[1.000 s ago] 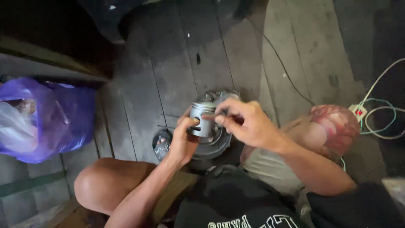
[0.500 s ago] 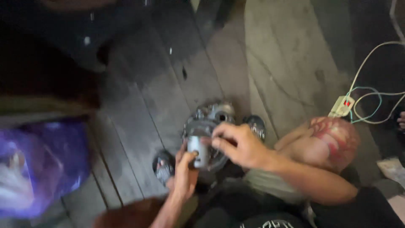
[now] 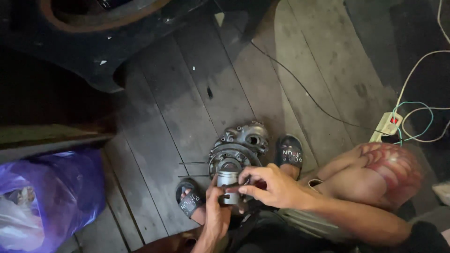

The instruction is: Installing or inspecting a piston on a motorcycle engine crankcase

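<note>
Head view: your left hand [image 3: 216,213] cups the piston [image 3: 229,185] from 6 o'clock; your right hand [image 3: 272,186] pinches its side at 3 o'clock, above the engine cover [image 3: 240,145].

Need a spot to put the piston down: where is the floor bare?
Bare planks lie between the dark tyre and the engine cover, and left of it toward the purple bag. It is crowded around both hands and sandals; cables clutter the right.

I saw my left hand [image 3: 216,213] and right hand [image 3: 271,186] gripping a metal piston [image 3: 228,182] above an engine cover [image 3: 240,145] on wooden floorboards [image 3: 187,93].
</note>
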